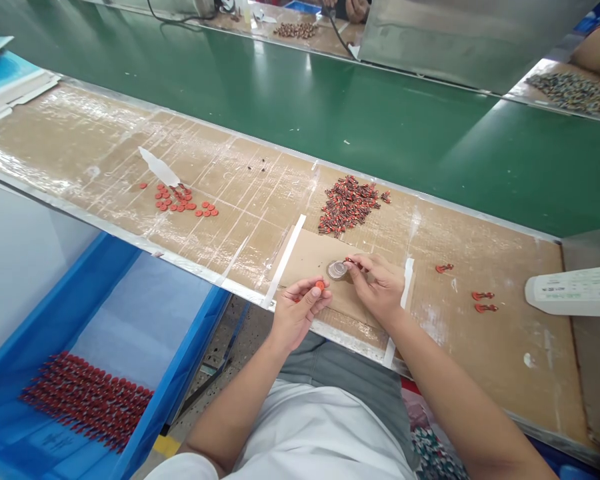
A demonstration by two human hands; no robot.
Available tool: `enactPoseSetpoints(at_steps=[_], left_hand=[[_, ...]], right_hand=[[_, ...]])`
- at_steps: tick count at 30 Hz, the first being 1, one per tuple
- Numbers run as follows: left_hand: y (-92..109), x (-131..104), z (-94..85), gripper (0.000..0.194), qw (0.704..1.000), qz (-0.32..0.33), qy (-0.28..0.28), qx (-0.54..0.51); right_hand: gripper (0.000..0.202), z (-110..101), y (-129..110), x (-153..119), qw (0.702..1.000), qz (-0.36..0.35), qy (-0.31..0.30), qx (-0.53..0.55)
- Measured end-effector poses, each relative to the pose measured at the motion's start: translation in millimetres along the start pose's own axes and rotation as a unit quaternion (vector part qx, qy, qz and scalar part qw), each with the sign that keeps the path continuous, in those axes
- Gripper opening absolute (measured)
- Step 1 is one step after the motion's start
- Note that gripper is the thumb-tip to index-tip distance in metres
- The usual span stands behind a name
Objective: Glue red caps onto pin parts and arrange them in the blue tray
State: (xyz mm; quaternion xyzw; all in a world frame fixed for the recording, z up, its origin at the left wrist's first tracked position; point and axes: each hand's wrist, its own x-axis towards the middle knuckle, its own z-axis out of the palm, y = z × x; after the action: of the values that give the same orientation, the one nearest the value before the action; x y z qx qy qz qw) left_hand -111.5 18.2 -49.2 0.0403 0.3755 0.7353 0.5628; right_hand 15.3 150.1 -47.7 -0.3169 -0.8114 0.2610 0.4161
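Observation:
A small red disc (320,285) is pinched between the thumb and fingers of my left hand (300,308), near the table's front edge. To its right, my right hand (378,285) pinches a small dark and red figure (349,260) over a round metallic dish (337,269). The dish sits on a cardboard sheet (305,257) edged with white tape. Behind it lies a pile of small red and black figures (350,205). Several loose red discs (175,200) are spread further left. Three figures on red bases (484,295) lie on the right.
A blue bin (180,360) at the lower left holds rows of red pieces (90,400). A white bottle (575,291) lies at the right edge. The green belt (280,100) runs behind the table (105,153). Another person's hands (355,9) show beyond it.

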Motion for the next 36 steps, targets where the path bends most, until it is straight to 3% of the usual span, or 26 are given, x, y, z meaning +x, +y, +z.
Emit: enactPoseSetpoints(at_steps=[17, 27, 31, 36], left_hand=[[0, -2, -0.5, 0.027, 1.000, 0.002, -0.003, 0.007], [2, -5, 2.9, 0.030, 1.000, -0.012, 0.012, -0.012], [3, -7, 10.9, 0.027, 0.999, -0.017, 0.007, -0.028], [5, -16, 22.5, 0.022, 0.999, -0.022, -0.018, -0.043]], right_hand=[[0.015, 1, 1, 0, 0.999, -0.027, -0.018, -0.006], [0.020, 2, -1, -3, 0.992, 0.079, 0.054, 0.081], [0.019, -4, -21, -7, 0.970, 0.148, 0.079, 0.176], [0.021, -19, -59, -23, 0.951, 0.149, 0.086, 0.255]])
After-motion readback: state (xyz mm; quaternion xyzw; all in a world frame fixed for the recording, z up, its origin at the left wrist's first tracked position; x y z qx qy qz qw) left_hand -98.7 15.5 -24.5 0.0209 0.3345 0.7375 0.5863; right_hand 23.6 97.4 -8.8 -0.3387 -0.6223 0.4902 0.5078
